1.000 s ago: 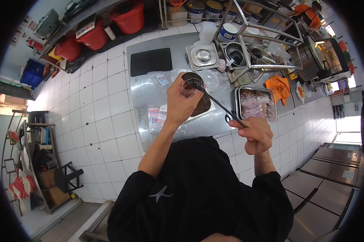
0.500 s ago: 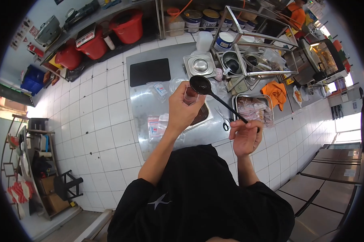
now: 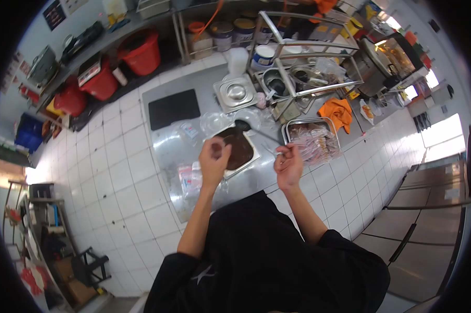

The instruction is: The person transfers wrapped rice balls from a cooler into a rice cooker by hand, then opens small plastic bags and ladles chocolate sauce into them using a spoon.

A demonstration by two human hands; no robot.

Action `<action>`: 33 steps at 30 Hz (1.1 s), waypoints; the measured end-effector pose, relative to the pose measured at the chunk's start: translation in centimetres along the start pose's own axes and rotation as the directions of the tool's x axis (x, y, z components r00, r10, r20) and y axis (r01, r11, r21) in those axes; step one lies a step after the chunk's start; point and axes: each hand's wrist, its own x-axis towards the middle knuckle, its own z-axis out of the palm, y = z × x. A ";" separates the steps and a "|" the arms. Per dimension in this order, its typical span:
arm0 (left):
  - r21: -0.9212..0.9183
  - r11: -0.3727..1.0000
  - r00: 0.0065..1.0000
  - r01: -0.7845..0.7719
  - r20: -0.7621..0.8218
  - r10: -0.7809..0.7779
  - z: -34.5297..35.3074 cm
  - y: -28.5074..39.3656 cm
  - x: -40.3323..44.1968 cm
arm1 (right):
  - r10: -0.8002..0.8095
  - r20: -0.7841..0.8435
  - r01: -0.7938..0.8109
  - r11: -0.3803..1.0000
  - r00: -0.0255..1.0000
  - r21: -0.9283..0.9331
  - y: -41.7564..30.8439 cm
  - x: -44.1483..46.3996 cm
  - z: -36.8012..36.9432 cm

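Blurred a little by motion, my left hand (image 3: 213,166) is curled round a small clear plastic cup (image 3: 216,150) with brown in it. It hovers at the left edge of a metal pan (image 3: 240,170) of dark brown sauce (image 3: 241,150). My right hand (image 3: 288,168) is closed on the handle end of a black ladle (image 3: 242,125). The ladle's bowl is at the pan's far edge; whether it touches the sauce I cannot tell. Clear plastic bags (image 3: 189,176) with red and blue print lie left of the pan, partly behind my left hand.
A metal tray (image 3: 319,141) of packed sachets stands right of the pan, by an orange cloth (image 3: 335,113). Behind are a metal lid (image 3: 236,94), a black mat (image 3: 174,109) and a metal rack (image 3: 319,49). Red tubs (image 3: 140,52) stand beyond the table.
Both hands have gone down toward the table. The ladle's bowl has left its place above the cup and is now lower, at the pan. The whole view has shifted somewhat.
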 end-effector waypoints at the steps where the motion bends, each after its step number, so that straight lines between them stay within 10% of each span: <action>1: 0.067 0.997 0.999 0.040 -0.007 -0.040 -1.6 0.1 -0.7 | -0.031 0.004 0.031 0.981 1.000 -0.193 1.7 0.5 -0.6; 4: 0.118 0.993 0.999 0.019 0.026 -0.022 -4.6 1.2 -2.4 | -0.003 0.166 0.124 0.680 0.986 -0.723 8.2 2.7 -7.5; 7: -0.053 0.984 0.957 0.173 0.247 -0.155 -6.1 5.7 -3.1 | 0.260 0.218 -0.026 0.696 0.940 -0.717 5.8 1.9 -4.2; 9: -0.275 0.898 0.861 0.344 0.473 -0.185 -5.3 7.5 -3.2 | 0.257 0.056 0.082 -0.092 0.965 -0.992 3.6 3.0 -3.6; 12: -0.304 0.813 0.698 0.497 0.696 -0.167 -3.5 7.6 -3.2 | 0.157 0.464 0.489 -0.218 0.872 -0.845 -3.2 1.9 -0.7; 14: -0.334 0.731 0.597 0.595 0.793 -0.124 -0.8 7.1 -3.2 | 0.401 0.619 0.464 0.422 0.676 -0.779 -8.1 0.2 4.0; 16: -0.336 0.735 0.552 0.590 0.831 -0.064 1.8 7.1 -3.4 | 0.446 0.683 0.336 0.633 0.578 -0.698 -8.8 -1.8 5.0; 22: -0.329 0.699 0.531 0.635 0.843 -0.085 9.8 10.1 -4.2 | 0.399 0.610 -0.019 0.846 0.685 -0.532 -12.1 -2.1 2.2; 25: -0.148 0.902 0.662 0.405 0.728 -0.178 12.6 8.4 -3.9 | 0.033 0.698 0.339 0.857 0.715 -0.387 -14.5 -0.5 -1.3; 30: -0.072 0.964 0.879 -0.256 0.397 0.263 24.0 8.8 -5.4 | -0.214 0.585 0.475 0.812 0.782 -0.339 -21.3 1.4 -7.7; 33: -0.108 0.975 0.845 -0.195 0.486 0.222 28.4 7.8 -5.6 | -0.225 0.510 0.424 0.849 0.831 -0.317 -24.1 1.8 -12.0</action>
